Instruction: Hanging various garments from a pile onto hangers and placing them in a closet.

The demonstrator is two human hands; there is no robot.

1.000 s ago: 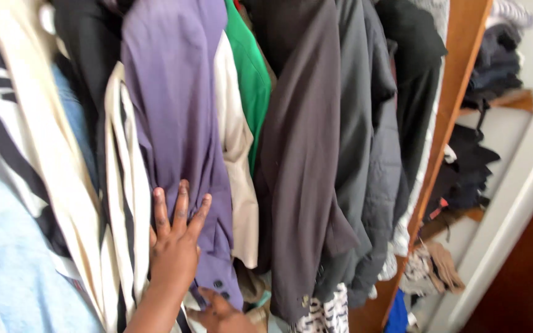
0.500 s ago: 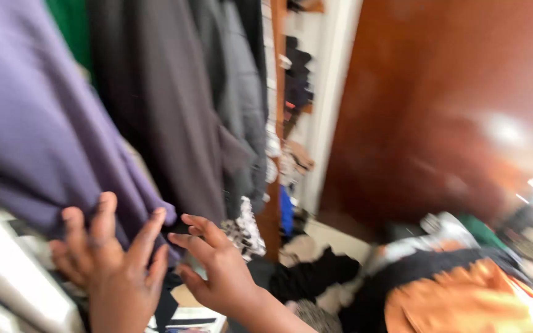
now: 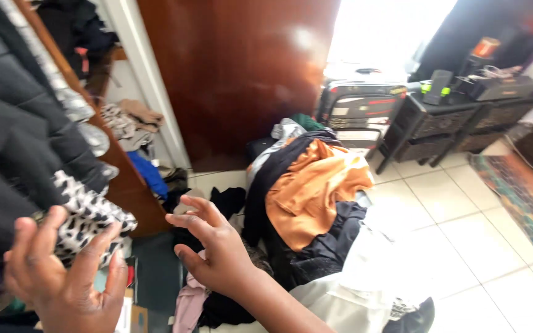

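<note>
a: where are the two hands?

b: both are raised low in the view. the left hand (image 3: 63, 277) is at the bottom left, back toward the camera, fingers spread and pointing up. it holds nothing. its fingertips sit just in front of a leopard-print cloth (image 3: 84, 222) that hangs below the dark jackets (image 3: 13, 142) on the left.

a: and the other one?

b: the right hand (image 3: 214, 246) is nearer the middle, its forearm coming up from the bottom edge. the palm is turned toward the left hand, fingers loosely curled and apart, gripping nothing.

a: are they touching?

b: no, there's a clear gap between them, and neither one touches the clothes.

a: what's around them?

b: a heap of clothes (image 3: 291, 246) lies on the tiled floor (image 3: 464, 228) just right of the right hand, with an orange garment (image 3: 316, 185) on top, over black ones. behind it stands a brown wooden door (image 3: 235, 68). a dark suitcase (image 3: 359, 108) and a low dark cabinet (image 3: 439, 120) are further back, a patterned rug (image 3: 525, 197) at the right.
</note>
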